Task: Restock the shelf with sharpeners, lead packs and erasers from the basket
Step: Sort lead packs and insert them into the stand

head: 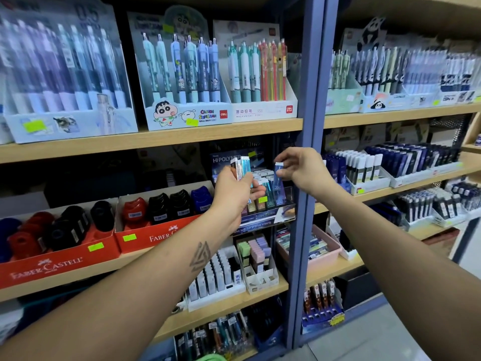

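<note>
The left hand [235, 190] grips a small fan of slim packs [242, 169], fingers curled round their lower ends so the tops stand free and one can be drawn off at a time. They look like lead packs, though the print is too small to read. The right hand [299, 169] pinches a single blue pack [278, 175] between thumb and fingertips, upright, just above the display rack [270, 201] on the middle shelf [156, 247], probably so it can slide down into a slot among the packs already standing there. Holding the stock close beside the rack keeps each transfer short. Sharpeners [158, 207] sit in red cartons [59, 259] to the left on the same shelf, well apart from both hands, and eraser boxes [256, 252] stand on the shelf below. The basket is not in view, so how much is left to restock cannot be judged. The left palm hides the lower ends of its packs, and their count is unclear; the rack's slots are dim and partly hidden by the hands.
</note>
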Demonstrator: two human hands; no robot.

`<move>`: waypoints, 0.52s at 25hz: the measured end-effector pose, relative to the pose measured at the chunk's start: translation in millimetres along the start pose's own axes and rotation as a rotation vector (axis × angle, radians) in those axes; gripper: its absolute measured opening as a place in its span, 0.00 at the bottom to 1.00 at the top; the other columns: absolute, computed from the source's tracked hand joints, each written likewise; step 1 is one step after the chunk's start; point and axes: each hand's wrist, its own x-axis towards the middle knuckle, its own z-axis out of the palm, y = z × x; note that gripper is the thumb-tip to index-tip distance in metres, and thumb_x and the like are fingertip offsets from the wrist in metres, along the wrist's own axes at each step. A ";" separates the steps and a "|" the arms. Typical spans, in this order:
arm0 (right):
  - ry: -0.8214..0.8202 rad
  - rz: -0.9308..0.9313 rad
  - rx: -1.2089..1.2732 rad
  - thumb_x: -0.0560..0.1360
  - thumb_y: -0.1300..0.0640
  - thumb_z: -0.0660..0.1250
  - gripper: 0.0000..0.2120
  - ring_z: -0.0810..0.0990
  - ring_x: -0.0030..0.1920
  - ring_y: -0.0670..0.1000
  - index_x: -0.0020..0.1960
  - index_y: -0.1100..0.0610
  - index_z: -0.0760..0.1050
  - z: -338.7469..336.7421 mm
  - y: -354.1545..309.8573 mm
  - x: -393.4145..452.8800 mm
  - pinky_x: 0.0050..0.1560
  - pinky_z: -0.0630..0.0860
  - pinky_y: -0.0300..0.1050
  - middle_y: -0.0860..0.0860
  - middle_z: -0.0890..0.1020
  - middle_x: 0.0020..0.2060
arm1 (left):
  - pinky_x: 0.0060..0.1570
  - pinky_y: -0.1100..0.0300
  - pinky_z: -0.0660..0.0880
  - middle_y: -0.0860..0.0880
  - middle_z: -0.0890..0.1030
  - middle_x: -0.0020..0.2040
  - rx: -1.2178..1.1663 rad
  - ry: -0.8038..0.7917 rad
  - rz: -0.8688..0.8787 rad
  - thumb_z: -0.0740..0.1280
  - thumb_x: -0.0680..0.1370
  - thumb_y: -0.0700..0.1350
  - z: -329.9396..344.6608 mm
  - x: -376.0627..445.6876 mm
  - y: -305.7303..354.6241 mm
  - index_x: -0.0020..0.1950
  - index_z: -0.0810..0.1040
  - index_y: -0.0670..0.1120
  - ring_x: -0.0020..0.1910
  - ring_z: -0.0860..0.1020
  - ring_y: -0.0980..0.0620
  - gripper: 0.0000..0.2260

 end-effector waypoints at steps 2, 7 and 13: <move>-0.026 -0.027 -0.039 0.72 0.66 0.75 0.09 0.83 0.44 0.54 0.49 0.56 0.83 -2.0 -2.4 1.9 0.51 0.82 0.44 0.51 0.81 0.40 | 0.44 0.53 0.84 0.41 0.78 0.43 0.000 -0.002 -0.005 0.60 0.83 0.35 -2.4 1.2 -1.3 0.59 0.70 0.40 0.46 0.85 0.41 0.06; -0.082 -0.035 -0.161 0.72 0.66 0.75 0.08 0.81 0.40 0.47 0.45 0.53 0.82 -10.7 -12.4 9.5 0.44 0.75 0.35 0.45 0.82 0.37 | 0.43 0.54 0.84 0.40 0.78 0.43 0.004 -0.008 -0.012 0.60 0.83 0.36 -2.5 4.8 -4.2 0.61 0.70 0.40 0.45 0.85 0.42 0.07; -0.025 -0.063 -0.266 0.73 0.68 0.73 0.08 0.80 0.43 0.49 0.49 0.57 0.84 -4.3 -10.4 11.3 0.49 0.77 0.42 0.49 0.81 0.40 | 0.44 0.53 0.84 0.40 0.78 0.42 0.007 -0.017 -0.018 0.61 0.83 0.36 -3.8 5.9 -4.8 0.59 0.70 0.41 0.43 0.85 0.43 0.06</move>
